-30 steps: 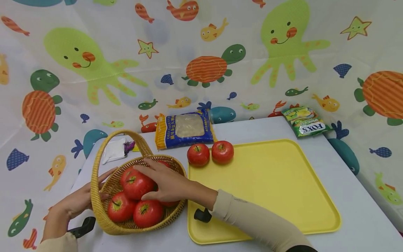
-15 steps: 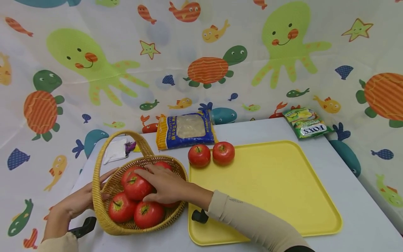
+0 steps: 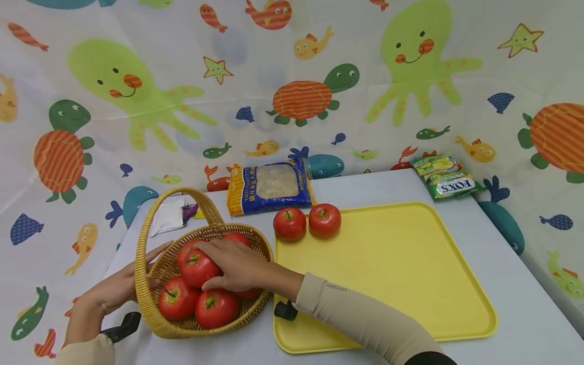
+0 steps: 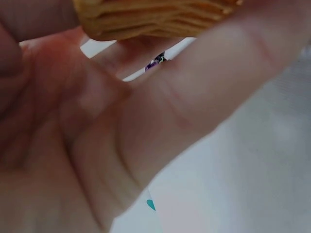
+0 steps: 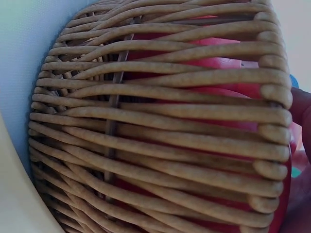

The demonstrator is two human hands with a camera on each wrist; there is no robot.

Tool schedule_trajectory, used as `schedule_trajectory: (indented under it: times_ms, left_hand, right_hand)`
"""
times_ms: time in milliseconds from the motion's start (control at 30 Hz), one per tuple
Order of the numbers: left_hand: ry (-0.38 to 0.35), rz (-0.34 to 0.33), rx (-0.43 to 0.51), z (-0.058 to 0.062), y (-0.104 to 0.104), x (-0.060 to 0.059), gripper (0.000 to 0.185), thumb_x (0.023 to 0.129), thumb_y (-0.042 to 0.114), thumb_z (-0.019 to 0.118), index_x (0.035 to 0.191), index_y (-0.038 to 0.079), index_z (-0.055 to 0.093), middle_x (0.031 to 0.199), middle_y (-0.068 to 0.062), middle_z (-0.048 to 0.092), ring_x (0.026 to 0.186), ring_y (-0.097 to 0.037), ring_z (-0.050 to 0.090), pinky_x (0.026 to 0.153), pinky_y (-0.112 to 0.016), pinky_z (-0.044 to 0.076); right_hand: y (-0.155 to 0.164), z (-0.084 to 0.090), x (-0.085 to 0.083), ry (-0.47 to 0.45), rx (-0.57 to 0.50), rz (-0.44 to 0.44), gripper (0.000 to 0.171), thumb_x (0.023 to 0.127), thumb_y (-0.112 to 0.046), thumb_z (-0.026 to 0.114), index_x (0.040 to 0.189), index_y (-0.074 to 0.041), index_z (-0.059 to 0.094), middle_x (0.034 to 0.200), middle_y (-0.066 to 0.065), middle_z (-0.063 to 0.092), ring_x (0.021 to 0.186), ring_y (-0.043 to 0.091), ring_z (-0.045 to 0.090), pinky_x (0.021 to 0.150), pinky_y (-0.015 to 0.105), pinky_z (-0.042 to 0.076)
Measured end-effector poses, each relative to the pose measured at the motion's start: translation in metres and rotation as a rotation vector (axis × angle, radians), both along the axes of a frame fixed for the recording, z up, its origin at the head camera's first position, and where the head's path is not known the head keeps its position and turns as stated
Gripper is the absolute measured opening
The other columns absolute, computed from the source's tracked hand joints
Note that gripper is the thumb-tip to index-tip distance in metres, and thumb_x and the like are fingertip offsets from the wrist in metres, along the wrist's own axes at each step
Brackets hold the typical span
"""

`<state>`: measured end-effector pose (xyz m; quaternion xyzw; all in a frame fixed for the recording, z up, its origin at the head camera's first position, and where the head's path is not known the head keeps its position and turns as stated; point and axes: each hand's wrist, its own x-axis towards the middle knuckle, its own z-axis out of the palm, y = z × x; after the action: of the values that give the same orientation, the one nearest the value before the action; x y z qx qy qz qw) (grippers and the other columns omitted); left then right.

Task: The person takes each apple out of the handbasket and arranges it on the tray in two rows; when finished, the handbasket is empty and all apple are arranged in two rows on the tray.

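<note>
A woven wicker basket (image 3: 142, 263) with a tall arched handle stands at the left, holding several red apples. My left hand (image 3: 116, 289) grips its left side, the thumb over the rim beneath the handle. In the left wrist view the fingers lie against the wicker edge (image 4: 146, 22). My right hand (image 3: 242, 266) reaches into the basket from the right and holds the top apple (image 3: 196, 269), fingers over it and thumb at its lower side. Two more apples, a left one (image 3: 178, 298) and a front one (image 3: 217, 308), lie below. The right wrist view is mostly basket weave (image 5: 194, 111).
A yellow tray (image 3: 388, 274) lies right of the basket, with two apples, one left (image 3: 289, 224) and one right (image 3: 325, 220), at its back left corner. Behind are a blue pasta bag (image 3: 274, 185), a white packet (image 3: 168, 218) and, far right, a green FOX'S bag (image 3: 444, 177).
My right hand's fingers and thumb have drawn closer around the top apple, and its wrist has shifted slightly left. The left hand and basket have hardly moved.
</note>
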<state>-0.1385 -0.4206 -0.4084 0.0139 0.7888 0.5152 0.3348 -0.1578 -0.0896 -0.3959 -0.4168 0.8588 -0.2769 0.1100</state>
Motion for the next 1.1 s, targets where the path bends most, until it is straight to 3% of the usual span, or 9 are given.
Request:
schedule_trajectory:
  times_ms: [267,500,767,900,1100]
  left_hand:
    - [0.009,-0.013,0.014,-0.001,-0.001,0.001,0.081,0.105,0.018,0.054,0.164,0.04,0.003,0.149,-0.036,0.033,0.113,-0.031,0.06,0.087,-0.054,0.057]
    - [0.011,-0.015,0.024,0.0,-0.001,0.0,0.08,0.105,0.017,0.054,0.164,0.04,0.004,0.148,-0.033,0.037,0.113,-0.029,0.06,0.086,-0.055,0.057]
    - [0.023,-0.019,0.024,0.003,0.0,-0.002,0.081,0.105,0.018,0.053,0.164,0.038,0.002,0.152,-0.038,0.028,0.116,-0.031,0.059,0.085,-0.056,0.057]
    - [0.019,-0.011,0.021,0.003,0.0,-0.001,0.081,0.105,0.018,0.053,0.164,0.039,0.001,0.153,-0.04,0.025,0.115,-0.032,0.059,0.085,-0.056,0.057]
    - [0.029,-0.018,0.028,0.001,0.0,-0.002,0.081,0.105,0.018,0.053,0.164,0.039,0.002,0.154,-0.04,0.022,0.115,-0.033,0.059,0.083,-0.057,0.058]
  right_hand:
    - [-0.001,-0.005,-0.003,0.02,-0.08,0.011,0.073,0.094,-0.042,0.073,0.155,-0.031,0.035,0.146,-0.006,0.046,0.129,0.009,0.048,0.103,0.03,0.046]
    - [0.014,0.002,-0.003,-0.014,-0.315,-0.024,0.074,0.095,-0.033,0.074,0.158,-0.027,0.034,0.151,0.001,0.038,0.131,0.012,0.047,0.105,0.031,0.046]
    - [0.063,0.022,-0.005,-0.175,-0.641,-0.203,0.073,0.092,-0.019,0.078,0.154,-0.028,0.042,0.153,0.005,0.036,0.129,0.02,0.051,0.095,0.032,0.054]
    - [0.097,0.026,-0.013,-0.196,-0.779,-0.264,0.074,0.087,-0.009,0.081,0.152,-0.023,0.046,0.151,0.006,0.04,0.127,0.025,0.052,0.09,0.035,0.057]
    - [0.162,0.021,-0.025,-0.192,-0.824,-0.481,0.074,0.086,-0.006,0.081,0.15,-0.024,0.048,0.148,0.005,0.042,0.131,0.027,0.048,0.095,0.043,0.056]
